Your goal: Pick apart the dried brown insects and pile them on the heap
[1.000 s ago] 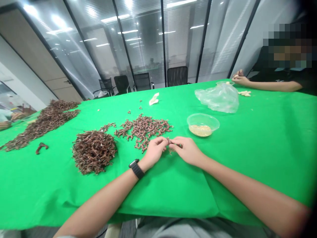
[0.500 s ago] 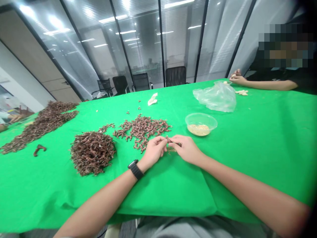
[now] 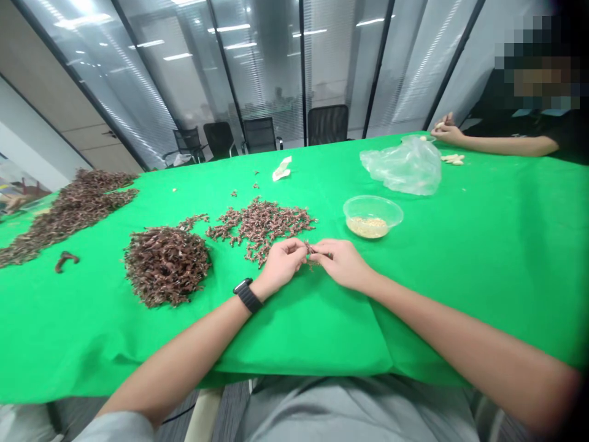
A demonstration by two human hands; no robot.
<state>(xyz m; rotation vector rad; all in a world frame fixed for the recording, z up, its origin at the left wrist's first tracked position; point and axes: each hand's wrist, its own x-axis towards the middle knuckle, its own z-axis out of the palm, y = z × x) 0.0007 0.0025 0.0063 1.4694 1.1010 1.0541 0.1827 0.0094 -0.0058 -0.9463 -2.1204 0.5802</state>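
Note:
My left hand [image 3: 281, 263] and my right hand [image 3: 340, 262] meet over the green table cover [image 3: 483, 245], fingers pinched together on one small brown pod [image 3: 311, 250]. My left wrist carries a black watch [image 3: 247, 294]. Just beyond my hands lies a loose spread of brown pods [image 3: 261, 224]. A denser heap of brown pods [image 3: 165, 264] sits to the left. To the right of the spread, a clear plastic bowl [image 3: 372, 216] holds pale seeds.
A long pile of brown pods [image 3: 69, 212] runs along the far left. A crumpled clear plastic bag [image 3: 404, 166] lies behind the bowl. Another person's hand [image 3: 445, 132] rests at the far right with pale pieces [image 3: 453, 159] beside it. Office chairs [image 3: 260, 135] stand behind the table.
The view has tipped down a little, so everything sits slightly higher in the frame. My hands stay together on the pod, with only small finger movement.

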